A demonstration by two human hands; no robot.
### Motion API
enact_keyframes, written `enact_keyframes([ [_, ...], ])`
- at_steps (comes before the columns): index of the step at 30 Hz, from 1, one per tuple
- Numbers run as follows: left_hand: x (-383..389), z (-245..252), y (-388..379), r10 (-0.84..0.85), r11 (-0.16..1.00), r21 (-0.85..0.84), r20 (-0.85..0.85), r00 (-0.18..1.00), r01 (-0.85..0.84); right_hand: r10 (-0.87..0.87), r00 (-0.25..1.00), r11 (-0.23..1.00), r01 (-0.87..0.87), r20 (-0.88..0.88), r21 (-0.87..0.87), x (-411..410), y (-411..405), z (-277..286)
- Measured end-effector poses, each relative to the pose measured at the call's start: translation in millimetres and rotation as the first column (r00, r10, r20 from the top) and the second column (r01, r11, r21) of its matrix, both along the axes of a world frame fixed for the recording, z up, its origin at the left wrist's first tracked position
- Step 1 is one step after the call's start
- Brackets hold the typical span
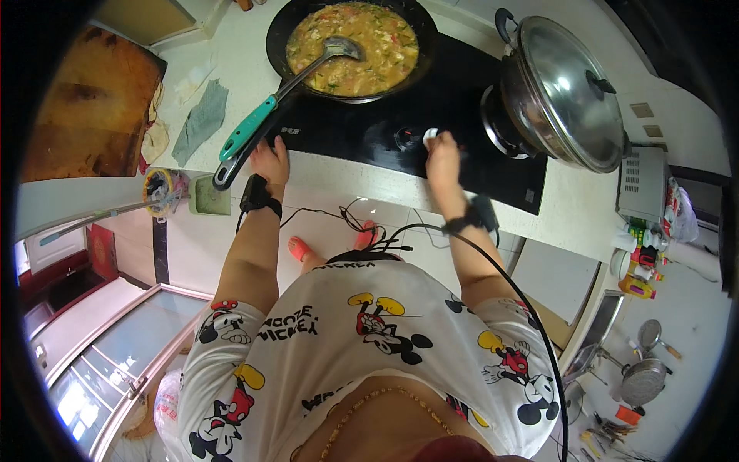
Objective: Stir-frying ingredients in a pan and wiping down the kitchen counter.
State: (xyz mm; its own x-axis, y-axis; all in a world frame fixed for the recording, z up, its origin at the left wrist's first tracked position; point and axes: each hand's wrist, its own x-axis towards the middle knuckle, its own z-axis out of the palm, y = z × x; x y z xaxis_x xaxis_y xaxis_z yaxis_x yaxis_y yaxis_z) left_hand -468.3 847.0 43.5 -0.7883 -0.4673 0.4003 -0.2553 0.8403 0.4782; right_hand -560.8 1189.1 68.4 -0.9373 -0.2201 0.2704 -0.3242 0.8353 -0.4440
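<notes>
My right hand [443, 159] has its fingers on a light-coloured control knob [430, 136] of the black glass cooktop [346, 130]. Resting at the counter's front edge, my left hand [270, 163] lies beside the black wok handle [245, 153], which partly hides its fingers. Thumb and fingers there look apart, with nothing visible between them. On the left burner sits a black wok [428, 34] of soupy yellow food [375, 72] with egg-like pieces and red and green bits. A metal ladle [346, 48] dips into the food, its turquoise handle [249, 128] lying along the wok handle.
A steel pot [534, 104] with a glass lid [568, 86] stands on the right burner. Left of the wok lie a grey-green cloth [200, 122] and a wooden board [95, 104]. Black cables [346, 216] hang before the counter. A green bin [209, 195] stands below left.
</notes>
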Motion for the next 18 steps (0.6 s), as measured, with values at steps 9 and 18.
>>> enact_keyframes([
  [9,-5.1,-3.2,-1.8,0.020,1.000,-0.016,-0.016,1.000,-0.021,-0.042,0.976,0.971,-0.010,0.212,0.240,-76.7,-69.0,15.8],
  [18,-5.3,-4.1,-2.9,0.016,1.000,-0.016,-0.020,1.000,-0.016,0.374,0.927,0.893,-0.361,0.002,0.270,24.2,-95.8,28.2],
])
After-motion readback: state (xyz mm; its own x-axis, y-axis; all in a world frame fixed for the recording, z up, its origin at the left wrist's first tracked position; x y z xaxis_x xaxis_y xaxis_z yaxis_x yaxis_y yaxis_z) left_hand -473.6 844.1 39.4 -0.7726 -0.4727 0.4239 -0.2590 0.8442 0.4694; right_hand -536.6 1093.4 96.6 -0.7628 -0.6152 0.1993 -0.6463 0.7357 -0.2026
